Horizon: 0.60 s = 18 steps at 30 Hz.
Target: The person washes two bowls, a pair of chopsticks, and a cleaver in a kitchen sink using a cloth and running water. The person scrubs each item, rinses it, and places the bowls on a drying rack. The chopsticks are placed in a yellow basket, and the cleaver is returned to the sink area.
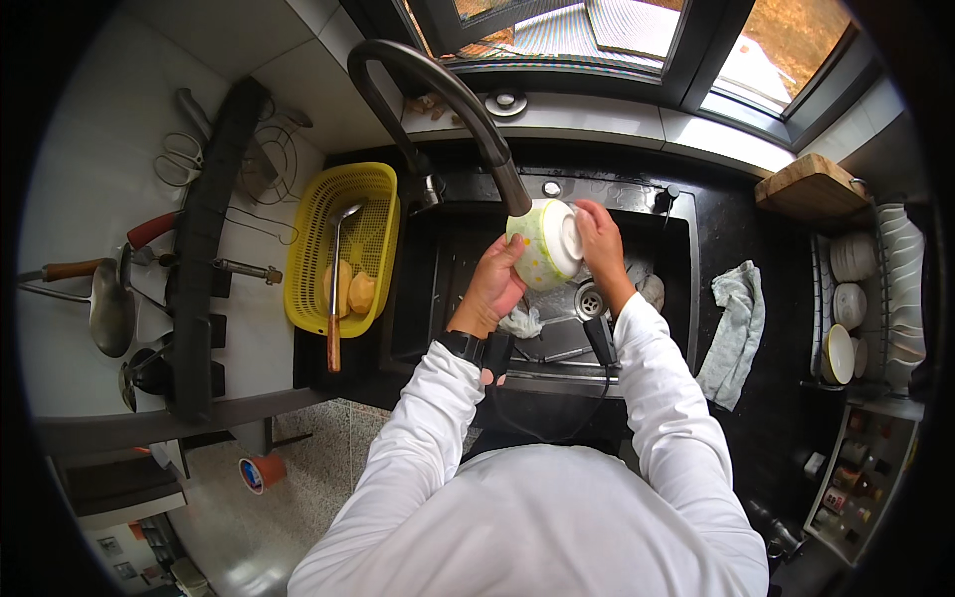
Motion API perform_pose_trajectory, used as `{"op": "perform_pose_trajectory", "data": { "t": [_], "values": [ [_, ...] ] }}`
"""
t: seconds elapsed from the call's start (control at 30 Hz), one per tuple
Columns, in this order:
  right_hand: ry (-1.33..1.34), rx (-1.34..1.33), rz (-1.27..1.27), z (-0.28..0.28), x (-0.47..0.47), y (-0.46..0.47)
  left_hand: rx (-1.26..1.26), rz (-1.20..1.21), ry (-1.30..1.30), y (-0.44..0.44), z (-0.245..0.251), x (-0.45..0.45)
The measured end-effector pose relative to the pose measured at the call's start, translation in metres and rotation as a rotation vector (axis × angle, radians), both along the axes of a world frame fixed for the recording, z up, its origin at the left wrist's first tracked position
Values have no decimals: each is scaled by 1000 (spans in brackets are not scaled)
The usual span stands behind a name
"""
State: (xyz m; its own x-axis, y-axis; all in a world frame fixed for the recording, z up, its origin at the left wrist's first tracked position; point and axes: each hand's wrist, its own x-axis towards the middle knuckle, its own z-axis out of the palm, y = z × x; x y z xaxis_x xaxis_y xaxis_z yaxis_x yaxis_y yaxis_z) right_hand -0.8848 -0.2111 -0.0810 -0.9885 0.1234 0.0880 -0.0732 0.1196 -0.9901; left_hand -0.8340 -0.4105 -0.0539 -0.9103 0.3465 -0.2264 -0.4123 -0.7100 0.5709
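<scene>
A patterned bowl [539,250], pale with green and yellow marks, is held on its side over the black sink [425,298], its white foot facing right. My left hand [492,282] grips its left side, the thumb on the outer wall. On the base side, my right hand [599,242] holds the bowl near its foot; some of its fingers are hidden. The faucet spout [513,195] ends just above the bowl's upper left. Below the hands, a crumpled white cloth or bag [521,322] lies in the sink beside the metal drain strainer [589,301].
Left of the sink, a yellow plastic basket [386,246] holds peeled potatoes [362,292] and a wooden-handled ladle [334,298]. A grey cloth [735,332] lies on the right counter, near a dish rack [818,313] and a wooden cutting board [809,186]. Utensils hang from a wall rack [205,246].
</scene>
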Motion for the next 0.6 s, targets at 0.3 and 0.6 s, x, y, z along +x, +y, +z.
{"op": "perform_pose_trajectory", "data": {
  "t": [0.3, 0.6],
  "values": [
    [-497, -463, 43, -6, 59, -9, 121, 171, 48, 19, -7, -8],
    [-496, -415, 212, -3, 58, 9, -1116, -86, 417, 32, -18, 11]
  ]
}}
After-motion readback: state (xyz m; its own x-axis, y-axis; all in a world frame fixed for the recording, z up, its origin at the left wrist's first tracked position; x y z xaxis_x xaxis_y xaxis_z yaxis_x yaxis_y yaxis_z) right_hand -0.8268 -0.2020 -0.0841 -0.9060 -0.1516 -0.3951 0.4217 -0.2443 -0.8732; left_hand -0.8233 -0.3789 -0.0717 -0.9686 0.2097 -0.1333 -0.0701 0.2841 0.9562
